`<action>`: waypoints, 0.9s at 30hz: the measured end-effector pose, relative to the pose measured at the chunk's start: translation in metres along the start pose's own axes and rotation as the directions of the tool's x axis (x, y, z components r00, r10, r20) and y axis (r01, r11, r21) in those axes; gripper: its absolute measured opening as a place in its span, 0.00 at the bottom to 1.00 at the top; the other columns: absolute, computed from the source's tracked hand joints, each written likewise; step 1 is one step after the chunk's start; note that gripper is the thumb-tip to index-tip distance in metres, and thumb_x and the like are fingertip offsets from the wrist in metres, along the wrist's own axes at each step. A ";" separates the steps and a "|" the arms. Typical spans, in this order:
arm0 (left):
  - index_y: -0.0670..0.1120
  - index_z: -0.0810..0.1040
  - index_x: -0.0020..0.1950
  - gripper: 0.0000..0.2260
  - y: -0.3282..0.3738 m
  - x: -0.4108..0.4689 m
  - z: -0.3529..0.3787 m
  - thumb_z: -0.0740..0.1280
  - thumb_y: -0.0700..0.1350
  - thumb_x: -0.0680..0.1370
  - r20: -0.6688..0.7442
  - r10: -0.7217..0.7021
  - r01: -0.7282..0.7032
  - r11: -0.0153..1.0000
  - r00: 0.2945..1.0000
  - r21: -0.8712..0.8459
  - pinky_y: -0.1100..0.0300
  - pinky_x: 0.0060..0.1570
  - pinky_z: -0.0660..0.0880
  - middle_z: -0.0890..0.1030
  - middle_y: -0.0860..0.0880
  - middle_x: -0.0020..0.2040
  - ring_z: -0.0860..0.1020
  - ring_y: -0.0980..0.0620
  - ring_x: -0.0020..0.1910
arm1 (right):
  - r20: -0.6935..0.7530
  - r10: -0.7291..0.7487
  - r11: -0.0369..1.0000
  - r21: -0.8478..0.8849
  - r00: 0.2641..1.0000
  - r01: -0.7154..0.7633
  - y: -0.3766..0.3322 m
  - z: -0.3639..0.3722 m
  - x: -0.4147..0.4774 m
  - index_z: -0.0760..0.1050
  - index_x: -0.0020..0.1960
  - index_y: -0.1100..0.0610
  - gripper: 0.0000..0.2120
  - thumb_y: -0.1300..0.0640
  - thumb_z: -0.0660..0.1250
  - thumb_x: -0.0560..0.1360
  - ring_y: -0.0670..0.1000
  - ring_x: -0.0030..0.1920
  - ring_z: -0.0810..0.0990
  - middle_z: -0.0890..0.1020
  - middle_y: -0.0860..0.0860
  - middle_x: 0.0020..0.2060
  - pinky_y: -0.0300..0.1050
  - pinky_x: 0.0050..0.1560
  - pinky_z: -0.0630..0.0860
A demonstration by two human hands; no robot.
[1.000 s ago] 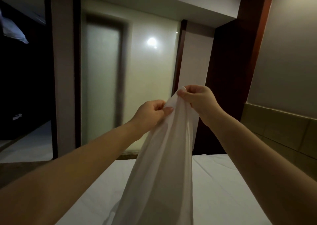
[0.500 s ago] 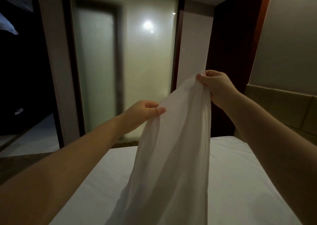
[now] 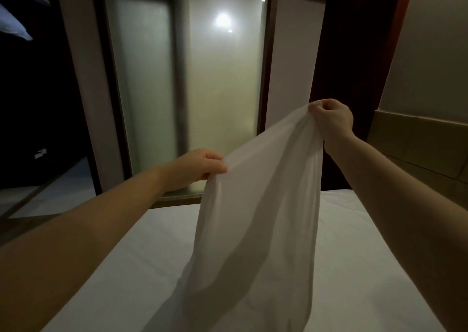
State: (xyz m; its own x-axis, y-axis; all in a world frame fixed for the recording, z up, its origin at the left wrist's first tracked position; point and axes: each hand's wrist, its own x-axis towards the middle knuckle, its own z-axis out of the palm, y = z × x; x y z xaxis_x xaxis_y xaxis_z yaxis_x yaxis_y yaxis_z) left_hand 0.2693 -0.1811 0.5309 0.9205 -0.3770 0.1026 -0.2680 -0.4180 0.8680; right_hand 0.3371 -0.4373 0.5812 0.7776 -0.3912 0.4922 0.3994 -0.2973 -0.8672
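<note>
Hanging from two raised hands, the white cloth falls in soft folds over the middle of the bed, and its lower end reaches the bottom edge of the view, so whether it touches the sheet cannot be told. The left hand pinches the cloth's top edge at the left, with the thumb on the near side and the fingers curled close together behind the fabric. The right hand holds the other end of that edge higher and farther to the right, its fingers bunched tight and pinching a small gather of cloth at the fingertips. Between the two hands the top edge runs taut on a slant, rising from left to right. Both bare forearms reach in from the near corners of the view. Beyond the far side of the bed stands a frosted glass panel with a bright round glow near its top. A dark wooden panel rises just right of the glass, and a padded headboard lines the wall along the bed's right side. At the far left a dark opening shows the corner of a pale pillow.
</note>
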 end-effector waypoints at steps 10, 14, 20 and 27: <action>0.32 0.75 0.54 0.12 -0.024 0.017 0.001 0.61 0.41 0.79 -0.163 -0.077 0.072 0.997 0.984 -0.039 0.58 0.51 0.76 0.75 0.39 0.48 0.75 0.44 0.48 | 0.010 0.142 0.989 0.027 0.990 -0.142 0.048 -0.010 0.017 0.75 0.56 0.54 0.08 0.54 0.62 0.79 0.47 0.47 0.75 0.76 0.48 0.46 0.45 0.55 0.75; 0.37 0.78 0.47 0.08 -0.021 0.020 0.003 0.63 0.41 0.78 -0.257 -0.073 0.067 0.997 0.964 -0.033 0.50 0.57 0.74 0.77 0.39 0.47 0.76 0.44 0.48 | 0.041 0.231 0.971 0.053 0.972 -0.233 0.063 -0.013 0.022 0.75 0.57 0.54 0.09 0.54 0.62 0.79 0.51 0.52 0.77 0.77 0.49 0.48 0.48 0.56 0.76; 0.37 0.79 0.44 0.11 -0.015 0.026 0.007 0.71 0.46 0.73 -0.263 -0.063 0.072 0.997 0.963 0.025 0.53 0.48 0.70 0.74 0.41 0.41 0.72 0.47 0.43 | -0.028 0.248 0.965 0.101 0.968 -0.244 0.064 -0.011 0.015 0.74 0.60 0.59 0.12 0.57 0.61 0.79 0.47 0.45 0.74 0.74 0.49 0.46 0.42 0.50 0.72; 0.48 0.80 0.37 0.12 -0.009 0.014 0.033 0.67 0.31 0.73 -0.306 0.125 -0.064 0.977 0.944 0.202 0.75 0.39 0.71 0.80 0.56 0.35 0.77 0.66 0.34 | 0.627 -0.212 0.882 -0.208 0.750 0.424 0.015 0.017 -0.062 0.77 0.55 0.49 0.12 0.55 0.71 0.72 0.47 0.47 0.76 0.78 0.48 0.48 0.42 0.51 0.73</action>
State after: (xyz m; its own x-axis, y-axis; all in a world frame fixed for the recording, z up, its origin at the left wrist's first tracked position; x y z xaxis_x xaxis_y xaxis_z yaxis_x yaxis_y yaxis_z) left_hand 0.2749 -0.2096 0.5084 0.9224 -0.1555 0.3536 -0.3781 -0.5517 0.7434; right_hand 0.3027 -0.4026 0.5363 0.8027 0.3159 0.5058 0.5803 -0.6092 -0.5405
